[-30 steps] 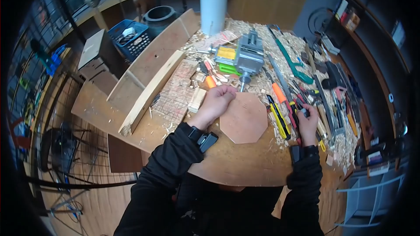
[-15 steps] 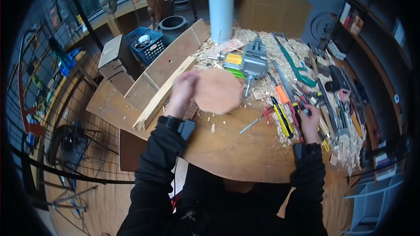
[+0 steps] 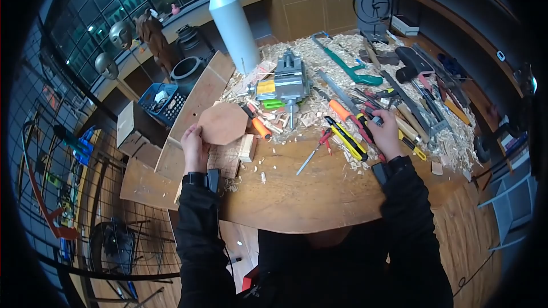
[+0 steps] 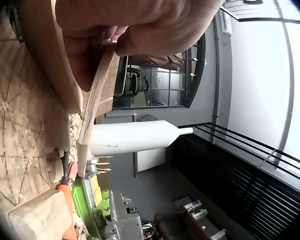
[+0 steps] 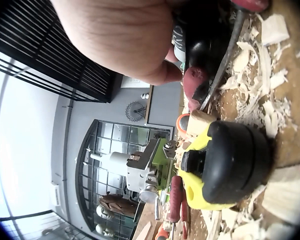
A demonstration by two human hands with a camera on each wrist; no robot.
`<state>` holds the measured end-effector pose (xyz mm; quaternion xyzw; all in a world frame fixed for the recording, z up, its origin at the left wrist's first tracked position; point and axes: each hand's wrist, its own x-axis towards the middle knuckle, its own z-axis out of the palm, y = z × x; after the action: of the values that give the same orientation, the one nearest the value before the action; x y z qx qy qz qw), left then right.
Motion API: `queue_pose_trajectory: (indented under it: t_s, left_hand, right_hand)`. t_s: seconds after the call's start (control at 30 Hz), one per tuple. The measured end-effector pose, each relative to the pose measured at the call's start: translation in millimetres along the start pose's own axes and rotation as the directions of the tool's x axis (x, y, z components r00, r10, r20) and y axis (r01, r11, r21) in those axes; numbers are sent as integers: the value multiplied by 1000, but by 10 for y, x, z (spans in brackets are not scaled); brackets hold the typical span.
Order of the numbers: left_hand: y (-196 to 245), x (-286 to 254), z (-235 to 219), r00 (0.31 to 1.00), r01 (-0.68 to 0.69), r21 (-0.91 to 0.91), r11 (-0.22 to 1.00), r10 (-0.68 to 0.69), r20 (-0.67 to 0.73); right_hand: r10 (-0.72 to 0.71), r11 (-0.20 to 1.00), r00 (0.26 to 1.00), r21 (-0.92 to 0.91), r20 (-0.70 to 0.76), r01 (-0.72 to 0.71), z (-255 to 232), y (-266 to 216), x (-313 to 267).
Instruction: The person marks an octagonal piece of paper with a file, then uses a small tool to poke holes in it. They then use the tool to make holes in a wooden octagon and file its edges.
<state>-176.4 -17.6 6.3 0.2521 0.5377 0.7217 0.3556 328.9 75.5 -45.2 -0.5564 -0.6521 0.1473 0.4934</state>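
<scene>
At the left of the bench, my left hand [image 3: 195, 147] pinches a flat octagonal wooden board [image 3: 225, 124] by its near left edge, thumb against fingers. In the left wrist view the board [image 4: 96, 95] appears nearly edge-on, raised over a wooden slab [image 3: 224, 162] with drawn lines. My right hand [image 3: 387, 137] is among the tools at the right, fingers curled round a grey-and-black object [image 3: 377, 120]; its kind is mostly hidden by the hand. Beside that hand lie a yellow-and-black utility knife [image 3: 346, 140] and a red-handled screwdriver [image 3: 326, 136].
A grey vise [image 3: 290, 77] stands mid-bench, with a white bottle-shaped cylinder [image 3: 231, 28] behind it. A small wood block [image 3: 247, 148] is near the left hand. Shavings, a green saw [image 3: 354, 71] and several hand tools cover the right side. A long plank [image 3: 200, 100] borders the left.
My left hand has carried the octagonal board leftward from mid-bench, uncovering the red-handled screwdriver. My right hand stays at the tools with its grip. The head view has turned.
</scene>
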Motion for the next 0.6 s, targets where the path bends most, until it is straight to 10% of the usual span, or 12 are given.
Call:
queue_pose_trajectory:
  t_s: [0.43,0.53,0.6]
  left_hand:
    - [-358,-452,758,900,53,240,969,-150,408]
    - [-334,-588,866,907,-21,369,929,-138,399]
    - [-294,-628,894,912,-300,520,799,81,403]
  right_hand:
    - [32,999,999,10,19,-32,-24,-38,-7]
    - [37,999,999,18,26,-37,-22,-29,4]
    - [20,1000,1000,12,18,-20,-15,-6,7]
